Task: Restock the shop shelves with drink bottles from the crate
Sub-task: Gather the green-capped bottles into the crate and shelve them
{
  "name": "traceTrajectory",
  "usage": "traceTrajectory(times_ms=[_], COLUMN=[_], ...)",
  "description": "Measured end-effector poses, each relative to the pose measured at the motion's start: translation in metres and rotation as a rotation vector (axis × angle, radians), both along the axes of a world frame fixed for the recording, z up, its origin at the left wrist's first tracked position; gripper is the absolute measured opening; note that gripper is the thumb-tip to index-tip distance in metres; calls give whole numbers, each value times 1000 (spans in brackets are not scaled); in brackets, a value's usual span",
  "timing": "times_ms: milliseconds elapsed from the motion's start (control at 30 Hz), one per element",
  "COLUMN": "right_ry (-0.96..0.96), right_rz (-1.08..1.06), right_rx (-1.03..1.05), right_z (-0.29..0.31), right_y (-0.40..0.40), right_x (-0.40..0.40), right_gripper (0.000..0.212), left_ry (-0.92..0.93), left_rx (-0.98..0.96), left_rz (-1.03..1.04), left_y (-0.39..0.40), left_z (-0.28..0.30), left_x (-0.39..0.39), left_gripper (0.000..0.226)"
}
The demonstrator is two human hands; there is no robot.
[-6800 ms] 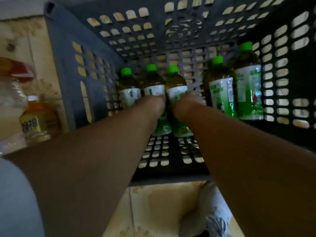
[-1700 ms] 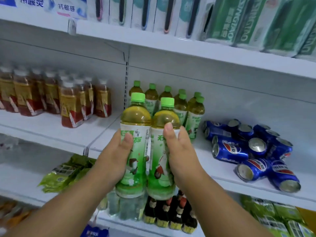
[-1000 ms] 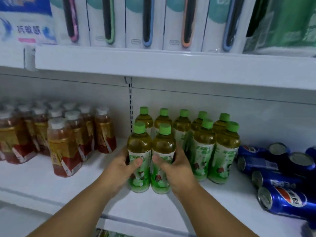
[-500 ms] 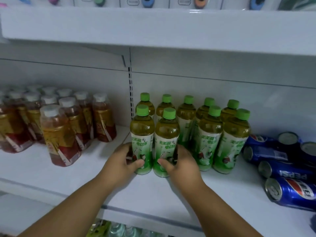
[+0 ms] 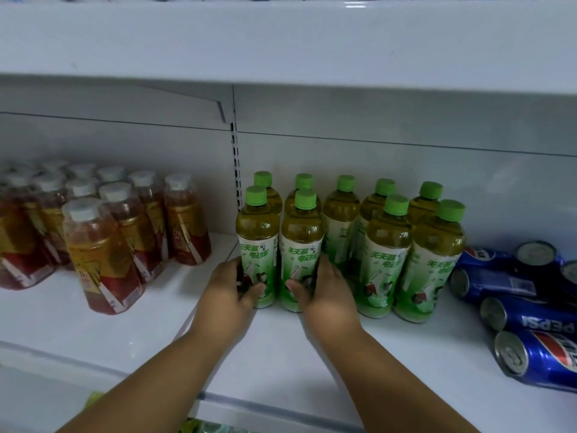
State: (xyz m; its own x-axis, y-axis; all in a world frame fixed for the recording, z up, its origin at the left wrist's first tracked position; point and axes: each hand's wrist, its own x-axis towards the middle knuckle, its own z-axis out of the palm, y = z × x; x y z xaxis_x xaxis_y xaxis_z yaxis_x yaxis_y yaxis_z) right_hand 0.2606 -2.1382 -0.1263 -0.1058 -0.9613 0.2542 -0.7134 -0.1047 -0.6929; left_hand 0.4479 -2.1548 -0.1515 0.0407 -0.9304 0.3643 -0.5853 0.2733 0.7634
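my left hand (image 5: 229, 293) is wrapped round the lower body of the left green-tea bottle (image 5: 257, 245), thumb across its label; my right hand (image 5: 324, 290) grips the right green-tea bottle (image 5: 301, 251) the same way. both bottles now stand upright on the shelf (image 5: 93, 332), bases flat, touching each other, at the left end of the green-tea group just right of the slotted upright (image 5: 236, 157). under two seconds ago i held the pair up in the air in front of the shelf; a second ago they were coming down near its front edge; in the last half second they have been pushed further in, so they sit just in front of the back row of green-capped bottles (image 5: 345, 210) and roughly level with the two front bottles (image 5: 387, 257) to their right

finding: this pair appears placed, though neither hand has let go yet. next i judge a clean release is needed, fingers drawn out sideways without tipping either bottle. the crate is not in view, so i cannot tell here how many bottles are left in it

also on the shelf: white-capped red-label bottles (image 5: 103, 254) to the left, well apart, and blue cans (image 5: 530, 320) lying on their sides toward the right end
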Motion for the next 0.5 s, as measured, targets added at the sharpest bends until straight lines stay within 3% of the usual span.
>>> traceTrajectory(times_ms=[267, 500], right_ry=[-140, -141], right_rz=[-37, -61], right_rx=[-36, -55], right_z=[-6, -8], right_y=[0, 1], right_x=[3, 6], right_gripper=[75, 62], left_ry=[-40, -69], left_rx=[-26, -29], left_rz=[20, 35], left_y=[0, -1], left_z=[-2, -1], left_x=[-3, -3], left_gripper=[56, 59])
